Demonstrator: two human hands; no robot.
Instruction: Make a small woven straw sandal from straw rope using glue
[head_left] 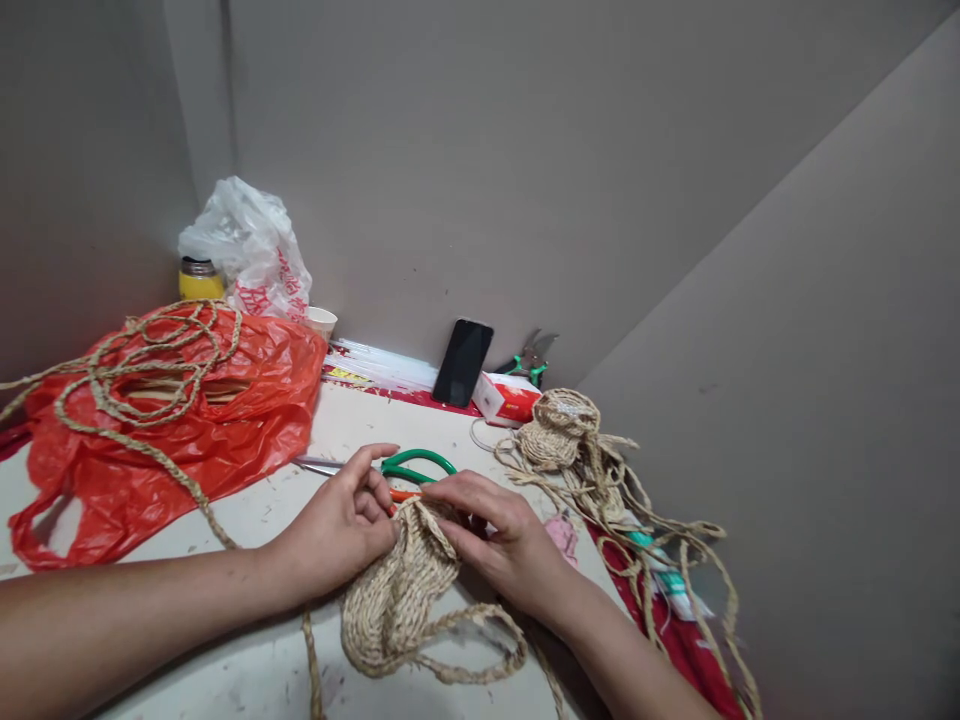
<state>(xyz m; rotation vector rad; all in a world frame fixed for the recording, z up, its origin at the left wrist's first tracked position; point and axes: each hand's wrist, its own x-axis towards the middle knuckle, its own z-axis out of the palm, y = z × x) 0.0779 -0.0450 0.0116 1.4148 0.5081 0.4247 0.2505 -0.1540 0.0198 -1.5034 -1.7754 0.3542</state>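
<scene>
A woven straw piece [401, 590], made of braided cord sewn in rows, lies near the front of the table with its upper end raised. My left hand [364, 510] is at the left of that end, fingers curled in and thumb against the weave. From the right, my right hand [491, 520] pinches the folded upper edge between thumb and fingers. A loop of braided cord [480, 615] hangs from the piece toward the lower right. Scissors with green handles [420, 458] lie just behind my hands, partly hidden by them.
At the left, coiled braided cord [165, 370] rests on a red plastic bag [262, 420]. Behind stand a white plastic bag [247, 240], yellow jar [200, 280] and paper cup [321, 321]. A phone [463, 362] leans upright near pruning shears [534, 355]. More woven straw [559, 430] sits right.
</scene>
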